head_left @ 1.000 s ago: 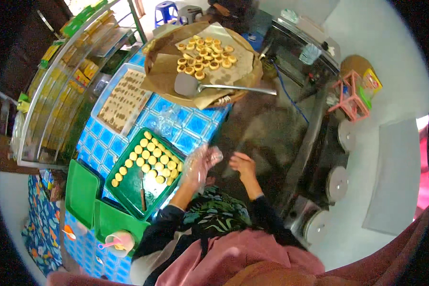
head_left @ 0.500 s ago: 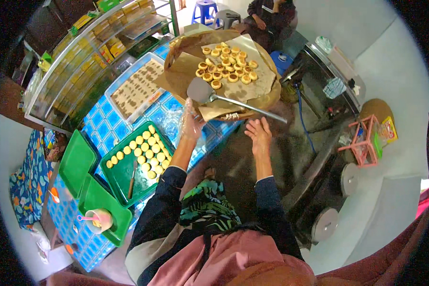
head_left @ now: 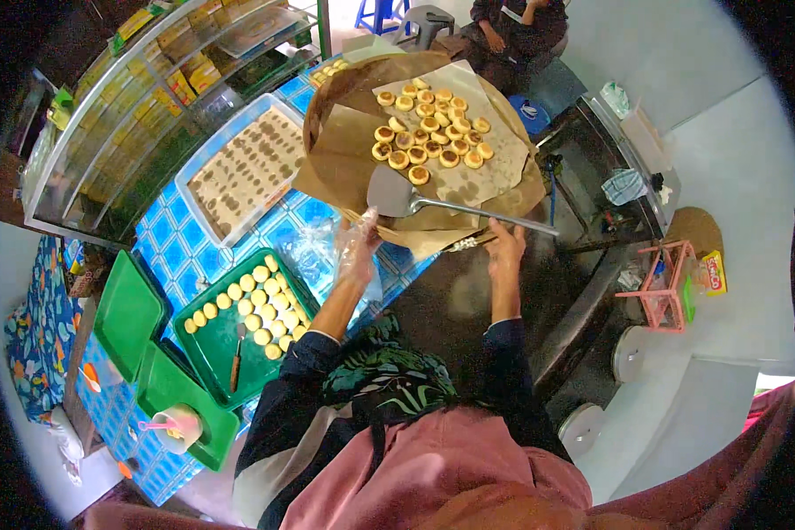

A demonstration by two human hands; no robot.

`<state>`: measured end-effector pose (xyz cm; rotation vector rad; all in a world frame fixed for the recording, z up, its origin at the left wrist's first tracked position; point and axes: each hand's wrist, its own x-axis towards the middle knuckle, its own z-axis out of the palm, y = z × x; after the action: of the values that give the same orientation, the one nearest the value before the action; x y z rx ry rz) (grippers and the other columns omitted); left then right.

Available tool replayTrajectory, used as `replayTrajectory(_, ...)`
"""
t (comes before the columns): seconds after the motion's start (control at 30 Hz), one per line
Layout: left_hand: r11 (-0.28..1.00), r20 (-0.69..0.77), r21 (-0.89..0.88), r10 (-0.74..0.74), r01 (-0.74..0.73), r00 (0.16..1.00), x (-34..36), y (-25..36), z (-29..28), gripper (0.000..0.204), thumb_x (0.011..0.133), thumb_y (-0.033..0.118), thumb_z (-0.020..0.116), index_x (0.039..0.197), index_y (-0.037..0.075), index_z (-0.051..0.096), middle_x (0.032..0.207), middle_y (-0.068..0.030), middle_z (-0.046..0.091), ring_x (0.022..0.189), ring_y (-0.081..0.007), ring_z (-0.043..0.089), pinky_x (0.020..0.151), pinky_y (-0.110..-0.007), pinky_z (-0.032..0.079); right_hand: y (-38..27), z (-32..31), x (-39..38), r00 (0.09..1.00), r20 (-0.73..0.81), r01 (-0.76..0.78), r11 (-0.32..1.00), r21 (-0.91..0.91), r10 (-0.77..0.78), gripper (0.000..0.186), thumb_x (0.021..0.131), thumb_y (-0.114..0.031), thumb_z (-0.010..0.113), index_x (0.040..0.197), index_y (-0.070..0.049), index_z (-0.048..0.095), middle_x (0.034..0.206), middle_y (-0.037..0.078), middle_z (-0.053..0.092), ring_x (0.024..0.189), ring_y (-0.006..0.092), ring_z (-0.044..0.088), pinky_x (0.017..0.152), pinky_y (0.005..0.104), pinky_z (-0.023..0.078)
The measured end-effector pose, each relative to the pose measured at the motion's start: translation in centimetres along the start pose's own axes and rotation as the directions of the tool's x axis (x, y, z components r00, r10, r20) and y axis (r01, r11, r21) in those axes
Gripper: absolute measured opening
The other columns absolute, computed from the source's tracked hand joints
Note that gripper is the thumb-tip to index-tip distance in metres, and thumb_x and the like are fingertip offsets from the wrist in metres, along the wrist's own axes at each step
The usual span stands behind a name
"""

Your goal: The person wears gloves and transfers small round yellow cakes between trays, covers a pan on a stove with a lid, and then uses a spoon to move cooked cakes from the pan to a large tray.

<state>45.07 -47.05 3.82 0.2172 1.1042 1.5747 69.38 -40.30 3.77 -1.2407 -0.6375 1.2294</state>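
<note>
A large round woven tray (head_left: 322, 75), lined with brown paper, holds several small round browned pastries (head_left: 429, 124). My left hand (head_left: 357, 247), in a clear plastic glove, grips its near left rim. At the near right rim, my right hand (head_left: 505, 252) is bare and closed on the tray's edge. A metal spatula (head_left: 396, 192) lies across the near side of the tray, its blade beside my left hand and its handle passing over my right fingers.
Left on the blue checked tabletop (head_left: 163, 225) are a paper-lined plastic tray (head_left: 243, 172), a green tray (head_left: 212, 353) of pale dough rounds with a knife, two more green trays (head_left: 128, 305) and a cup (head_left: 178, 427). A glass display case (head_left: 124, 132) stands behind; a person (head_left: 517, 40) sits beyond.
My right hand has moved from open beside the tray to a grip on its near right rim. The view has shifted slightly, and the spatula still lies on the tray.
</note>
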Motion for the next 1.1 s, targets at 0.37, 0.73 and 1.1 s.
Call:
replayTrajectory(0.37,0.979,0.107,-0.144,-0.132,0.147,0.985,-1.1,-3.7,-1.2,0.056,0.083,0.051,0.051,0.117,0.006,0.045,0.105,-0.0084,0.056,0.088,-0.0189,0.054,0.073,-0.031,0.045,0.4,-6.1,10.9,0.927,0.366,0.172,0.960,-0.219,-0.082,0.028,0.073,-0.013,0.055,0.099,-0.006,0.047,0.077,0.003,0.054,0.058,0.0126,0.050,0.049,0.0242,0.041)
replayTrajectory(0.73,0.991,0.066,-0.087,0.108,-0.102,0.992,5.6,4.9,-3.2,0.055,0.083,0.049,0.050,0.121,0.010,0.045,0.110,-0.0099,0.056,0.093,-0.0187,0.056,0.078,-0.035,0.044,0.7,-5.8,18.2,0.918,0.390,-0.005,0.987,-0.159,0.067,0.047,0.072,-0.006,0.053,0.118,-0.001,0.042,0.104,0.013,0.052,0.086,0.0263,0.057,0.068,0.0344,0.050)
replayTrajectory(1.1,0.978,0.224,-0.210,0.042,0.006,0.974,11.3,1.5,2.2,0.026,0.074,0.018,0.062,0.094,0.001,0.059,0.090,-0.0068,0.061,0.083,-0.0178,0.058,0.077,-0.031,0.047,-6.2,-11.8,24.7,0.615,0.715,0.727,0.589,-0.352,-0.333,0.040,0.079,-0.024,0.055,0.110,0.000,0.049,0.100,0.012,0.052,0.086,0.0243,0.054,0.077,0.0374,0.045)
